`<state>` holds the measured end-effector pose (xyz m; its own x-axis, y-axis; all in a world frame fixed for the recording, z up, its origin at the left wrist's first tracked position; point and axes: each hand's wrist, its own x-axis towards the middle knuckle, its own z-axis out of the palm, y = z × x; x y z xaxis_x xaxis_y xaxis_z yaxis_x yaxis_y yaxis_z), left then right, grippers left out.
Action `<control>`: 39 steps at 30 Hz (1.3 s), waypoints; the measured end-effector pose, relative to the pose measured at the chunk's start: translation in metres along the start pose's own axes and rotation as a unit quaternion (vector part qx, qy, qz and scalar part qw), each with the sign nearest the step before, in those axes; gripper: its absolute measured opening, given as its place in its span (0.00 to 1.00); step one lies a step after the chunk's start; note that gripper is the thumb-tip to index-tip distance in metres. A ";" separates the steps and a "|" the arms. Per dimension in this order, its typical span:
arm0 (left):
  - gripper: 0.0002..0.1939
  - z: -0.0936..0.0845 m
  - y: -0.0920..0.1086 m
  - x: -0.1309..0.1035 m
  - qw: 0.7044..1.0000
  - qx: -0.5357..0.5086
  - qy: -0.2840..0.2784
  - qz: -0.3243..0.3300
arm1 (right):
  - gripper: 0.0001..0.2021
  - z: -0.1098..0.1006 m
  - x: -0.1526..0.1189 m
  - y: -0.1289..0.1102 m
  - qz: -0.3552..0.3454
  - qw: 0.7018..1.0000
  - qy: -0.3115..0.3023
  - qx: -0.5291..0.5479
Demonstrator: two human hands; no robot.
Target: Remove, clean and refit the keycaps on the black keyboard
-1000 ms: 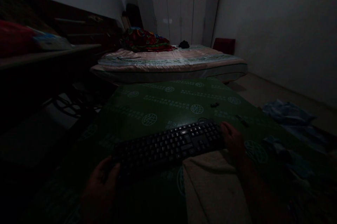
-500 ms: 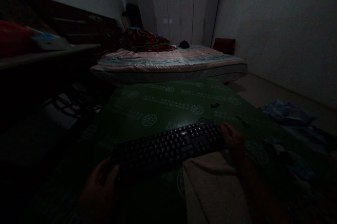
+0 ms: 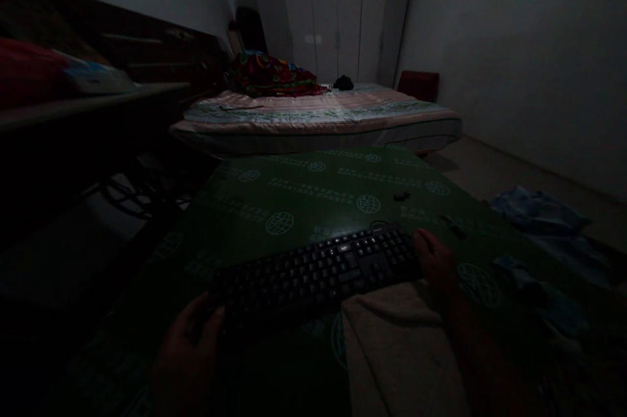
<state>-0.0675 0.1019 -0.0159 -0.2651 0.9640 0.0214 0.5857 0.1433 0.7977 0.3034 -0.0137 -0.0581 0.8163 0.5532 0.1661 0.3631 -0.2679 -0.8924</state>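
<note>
A black computer keyboard (image 3: 318, 271) is held at its two ends over the green printed tabletop (image 3: 245, 227), its right end a little farther from me. My left hand (image 3: 189, 345) grips the left end, thumb toward the near corner. At the opposite end my right hand (image 3: 434, 260) is closed around the short edge. A beige cloth (image 3: 396, 345) lies near the right hand, by the keyboard's front edge. Dim light hides whether the keyboard rests on the surface.
Small dark pieces (image 3: 401, 196) lie beyond the keyboard. Bluish cloths (image 3: 543, 208) are at the right. Behind the table stands a bed (image 3: 318, 119) with a red patterned blanket (image 3: 274, 74). A shelf (image 3: 98, 100) runs along the left, and a wardrobe (image 3: 337, 18) stands at the back.
Almost nothing differs. The whole view has shifted very slightly, and both hands keep their hold on the keyboard.
</note>
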 end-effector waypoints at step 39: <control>0.32 0.000 -0.010 0.002 1.000 -0.020 -0.001 0.000 | 0.33 -0.002 -0.002 -0.002 -0.006 1.000 0.001 0.001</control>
<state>-0.0739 0.1022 -0.0241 -0.2638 0.9644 0.0192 0.5550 0.1355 0.8207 0.3017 -0.0158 -0.0557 0.8126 0.5551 0.1778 0.3722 -0.2595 -0.8911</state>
